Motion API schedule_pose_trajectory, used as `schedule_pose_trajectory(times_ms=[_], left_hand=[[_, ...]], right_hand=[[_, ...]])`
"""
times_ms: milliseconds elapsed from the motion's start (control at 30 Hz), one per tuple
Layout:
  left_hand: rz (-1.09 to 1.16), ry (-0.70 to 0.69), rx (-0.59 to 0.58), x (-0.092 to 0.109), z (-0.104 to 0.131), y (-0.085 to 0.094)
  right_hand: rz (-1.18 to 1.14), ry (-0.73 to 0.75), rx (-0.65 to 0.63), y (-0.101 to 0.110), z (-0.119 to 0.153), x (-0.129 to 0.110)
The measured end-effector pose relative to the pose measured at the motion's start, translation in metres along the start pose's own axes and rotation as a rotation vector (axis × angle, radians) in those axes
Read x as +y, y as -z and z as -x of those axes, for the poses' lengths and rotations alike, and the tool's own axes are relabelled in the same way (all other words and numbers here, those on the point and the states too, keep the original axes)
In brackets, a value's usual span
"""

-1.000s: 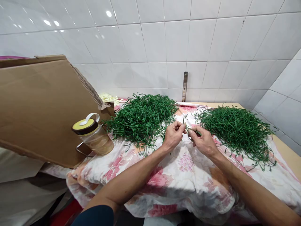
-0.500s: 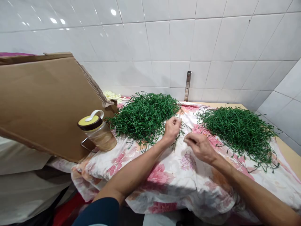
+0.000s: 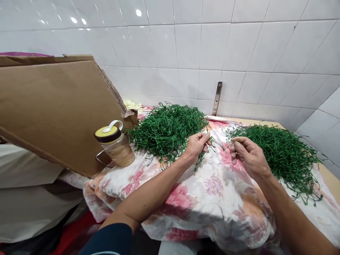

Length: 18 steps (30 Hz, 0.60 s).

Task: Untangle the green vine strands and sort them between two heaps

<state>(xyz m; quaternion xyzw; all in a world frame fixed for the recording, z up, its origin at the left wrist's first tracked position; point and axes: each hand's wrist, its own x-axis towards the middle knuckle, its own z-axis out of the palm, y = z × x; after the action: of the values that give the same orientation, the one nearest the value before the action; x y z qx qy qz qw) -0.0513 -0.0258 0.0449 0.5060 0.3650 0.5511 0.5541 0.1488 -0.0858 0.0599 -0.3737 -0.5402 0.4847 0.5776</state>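
Note:
My left hand [image 3: 198,144] is closed in a pinch on a few thin green stems [image 3: 217,143] with small bud-like tips, which stick out to the right of the fingers. It is at the right edge of a large tangled pile of the same green stems [image 3: 167,131]. My right hand [image 3: 249,156] hovers over the cloth with thumb and forefinger pressed together. Whatever is between those fingertips is too small to make out. Behind this hand lies a second green pile [image 3: 287,156].
Floral cloth [image 3: 186,212] covers the table. To the left stand a jar with a yellow lid [image 3: 114,145] and a large cardboard box [image 3: 58,106]. Pale yellow pieces [image 3: 132,105] lie behind the left pile. A metal bracket [image 3: 217,98] is against the tiled wall.
My right hand has moved right and up, away from the left hand, and its fingers have turned more upward. The left hand has turned slightly, its stems now pointing right. The view has shifted slightly.

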Motion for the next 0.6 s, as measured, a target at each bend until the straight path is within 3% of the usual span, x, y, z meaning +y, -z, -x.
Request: schedule_pose_trajectory(times_ms=[167, 333, 433, 600], left_hand=[[0.022, 0.031, -0.011, 0.0, 0.001, 0.0], [0.036, 0.048, -0.026, -0.001, 0.004, -0.003], [0.058, 0.087, -0.012, -0.001, 0.006, -0.005], [0.147, 0.151, 0.026, 0.001, 0.003, -0.003]], right_hand=[[-0.059, -0.019, 0.01, 0.004, -0.004, -0.006], [-0.031, -0.129, -0.105, -0.006, 0.001, 0.001], [0.098, -0.148, -0.198, -0.009, 0.003, 0.013], [0.436, 0.003, -0.261, -0.006, 0.0, 0.027]])
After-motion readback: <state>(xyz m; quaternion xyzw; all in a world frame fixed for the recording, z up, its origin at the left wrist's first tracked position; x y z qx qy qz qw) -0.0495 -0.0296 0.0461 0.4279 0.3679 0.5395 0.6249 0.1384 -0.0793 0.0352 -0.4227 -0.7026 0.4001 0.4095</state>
